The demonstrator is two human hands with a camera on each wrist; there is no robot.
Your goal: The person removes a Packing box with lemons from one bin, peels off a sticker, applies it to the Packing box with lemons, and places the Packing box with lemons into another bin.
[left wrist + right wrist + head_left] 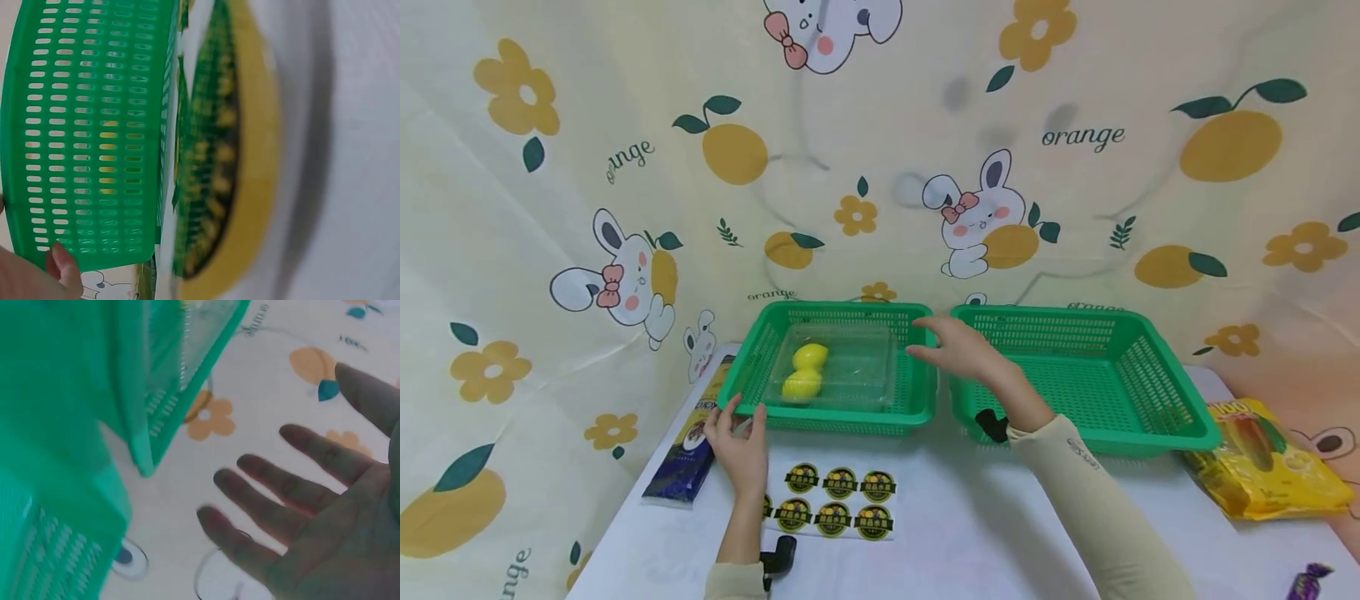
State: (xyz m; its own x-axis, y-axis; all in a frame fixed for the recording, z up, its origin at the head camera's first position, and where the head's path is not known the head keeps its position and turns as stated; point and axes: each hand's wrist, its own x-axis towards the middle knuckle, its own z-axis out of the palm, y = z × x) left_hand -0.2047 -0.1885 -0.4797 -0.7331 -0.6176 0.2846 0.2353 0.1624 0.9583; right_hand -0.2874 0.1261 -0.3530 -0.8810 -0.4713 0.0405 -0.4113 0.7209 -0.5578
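Observation:
A green basket [842, 414] stands on the left of the table. Inside lies a clear plastic box [857, 354] with two yellow lemons [810, 357] visible in it. At the basket's front left corner is my left hand [741, 454], its fingertips at the rim and outer wall; the left wrist view shows the thumb against the slotted wall [87, 156]. Over the gap between this basket and a second green basket [1060, 367], my right hand [958, 346] is held with fingers spread. The right wrist view shows nothing in its palm.
A sheet of round black and gold stickers [835, 504] lies in front of the left basket. To its left is a dark blue packet [681, 458]. A yellow packet [1262, 458] sits right of the second basket, and a purple wrapped sweet [1307, 581] lies near the front right.

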